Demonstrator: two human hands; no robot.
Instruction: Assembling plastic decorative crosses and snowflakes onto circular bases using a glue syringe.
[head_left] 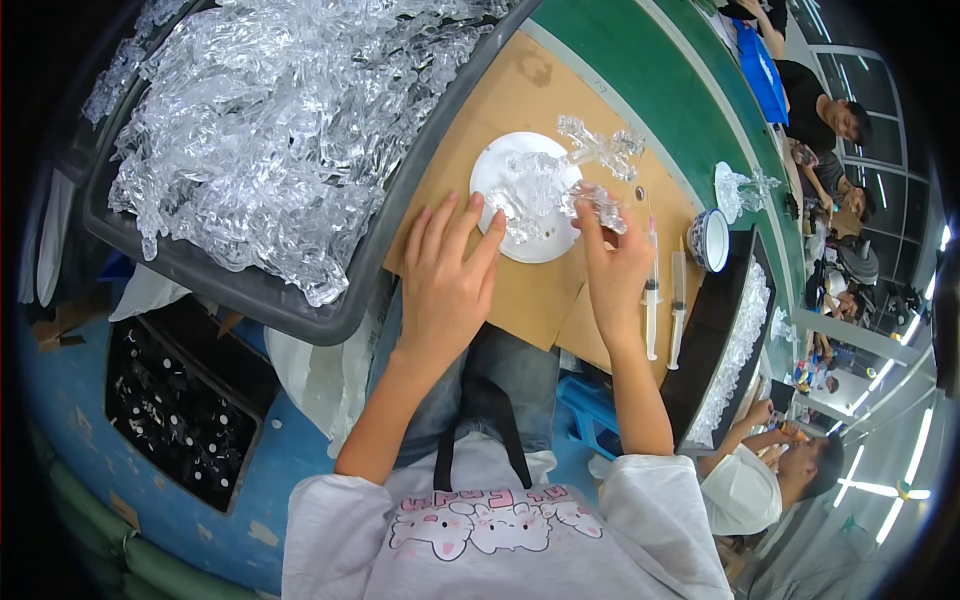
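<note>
Clear plastic pieces (535,190) lie heaped on a white round plate (500,165) that sits on a brown cardboard sheet (520,90). Left of the plate, a dark tray (250,290) brims with more clear parts. The left hand (445,275) rests flat with fingers spread, fingertips touching the plate's near-left rim. The right hand (615,265) pinches one clear piece (598,200) at the plate's right edge. Right of the plate lie two syringes (665,295) and a small blue-rimmed bowl (708,240).

To my left sits a dark bin (400,200) heaped with clear plastic pieces (270,110). On my right lie two syringes (665,300) beside a small patterned bowl (710,240).
</note>
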